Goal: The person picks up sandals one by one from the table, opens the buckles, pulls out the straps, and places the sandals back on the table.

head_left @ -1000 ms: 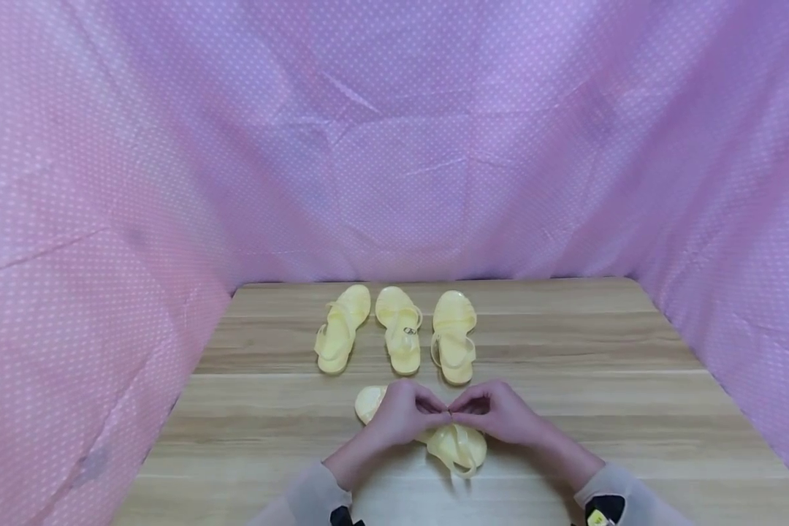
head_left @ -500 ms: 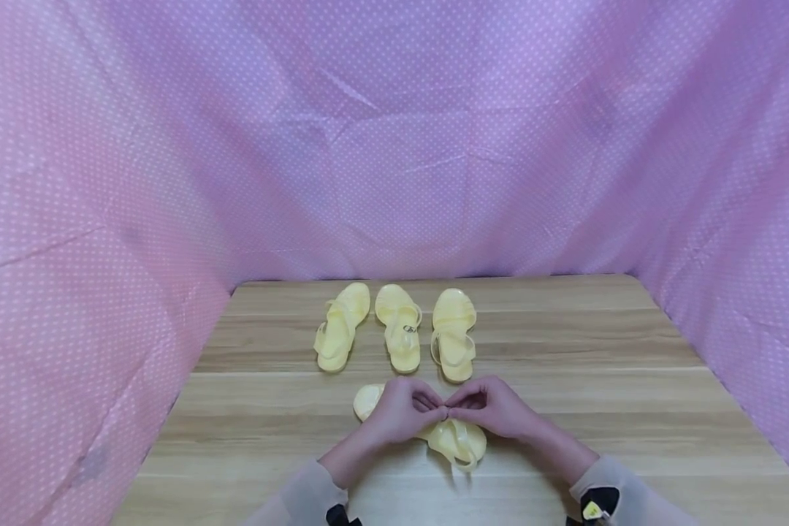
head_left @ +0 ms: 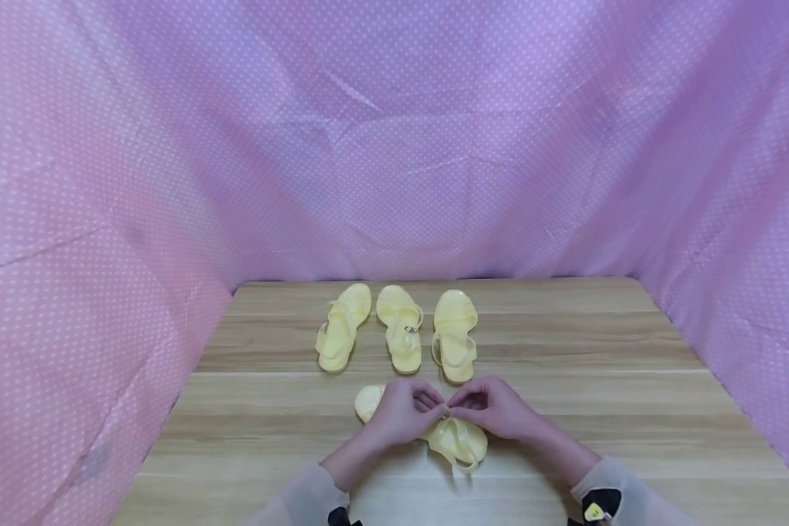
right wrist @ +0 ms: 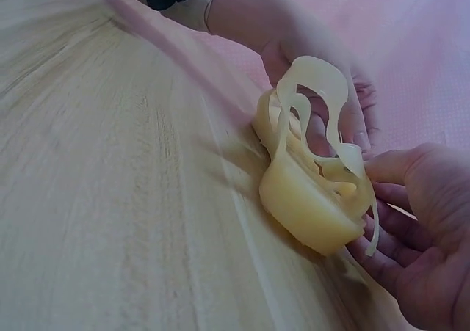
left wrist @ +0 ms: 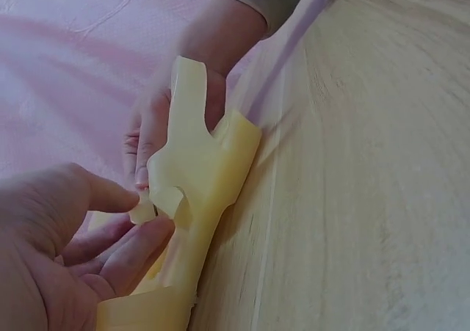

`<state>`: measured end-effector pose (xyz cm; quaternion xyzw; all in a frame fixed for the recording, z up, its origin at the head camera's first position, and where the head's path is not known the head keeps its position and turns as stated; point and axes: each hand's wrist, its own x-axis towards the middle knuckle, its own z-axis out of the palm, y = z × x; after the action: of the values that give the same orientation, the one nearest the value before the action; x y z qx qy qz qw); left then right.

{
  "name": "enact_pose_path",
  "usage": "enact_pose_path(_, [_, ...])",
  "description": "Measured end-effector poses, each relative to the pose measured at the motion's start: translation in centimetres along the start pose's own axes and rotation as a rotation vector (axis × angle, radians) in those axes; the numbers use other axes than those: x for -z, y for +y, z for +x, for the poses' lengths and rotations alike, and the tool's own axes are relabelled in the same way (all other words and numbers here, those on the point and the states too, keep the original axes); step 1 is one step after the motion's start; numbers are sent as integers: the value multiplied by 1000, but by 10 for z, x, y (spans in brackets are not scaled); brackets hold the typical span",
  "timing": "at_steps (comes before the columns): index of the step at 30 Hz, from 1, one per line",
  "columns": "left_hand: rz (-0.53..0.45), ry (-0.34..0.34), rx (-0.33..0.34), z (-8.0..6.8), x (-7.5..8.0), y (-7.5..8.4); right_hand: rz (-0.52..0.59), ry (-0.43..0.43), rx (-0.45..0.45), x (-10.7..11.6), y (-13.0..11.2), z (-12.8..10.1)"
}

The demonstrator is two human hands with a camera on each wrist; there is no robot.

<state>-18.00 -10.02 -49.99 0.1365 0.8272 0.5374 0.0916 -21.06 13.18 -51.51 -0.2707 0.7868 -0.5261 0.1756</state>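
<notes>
A pale yellow jelly sandal [head_left: 459,442] lies on the wooden table [head_left: 631,409] near its front edge, toe to the left. Both hands meet over its middle. My left hand [head_left: 427,410] pinches the thin strap [left wrist: 143,211] between thumb and fingers. My right hand [head_left: 465,406] holds the same strap from the other side, its fingertips touching the left hand's. In the right wrist view the sandal [right wrist: 308,199] stands on its side with its straps [right wrist: 316,89] looped up, my right hand [right wrist: 411,228] curled by its heel. The buckle is hidden by the fingers.
Three more yellow sandals stand in a row farther back: one at the left [head_left: 342,329], one in the middle [head_left: 401,330], one at the right [head_left: 455,336]. Pink dotted cloth [head_left: 394,146] walls in the table on three sides.
Both hands have kept their hold on the sandal's strap. They have shifted only slightly, and the sandal lies where it was.
</notes>
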Motion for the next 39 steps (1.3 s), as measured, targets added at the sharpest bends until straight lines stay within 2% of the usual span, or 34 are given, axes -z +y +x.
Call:
enact_pose_path(7, [16, 6, -47, 2, -1, -1, -12, -8, 23, 0, 0, 0])
enact_pose_path(13, [-23, 9, -24, 0, -1, 0, 5, -10, 43, 0, -5, -1])
enact_pose_path(19, [14, 1, -33, 2, -3, 1, -12, -3, 45, 1, -6, -2])
enact_pose_path(27, [6, 6, -11, 2, -2, 1, -5, -24, 23, 1, -4, 1])
enact_pose_path(39, [-14, -25, -4, 4, 0, -4, -50, -37, -10, 1, -5, 3])
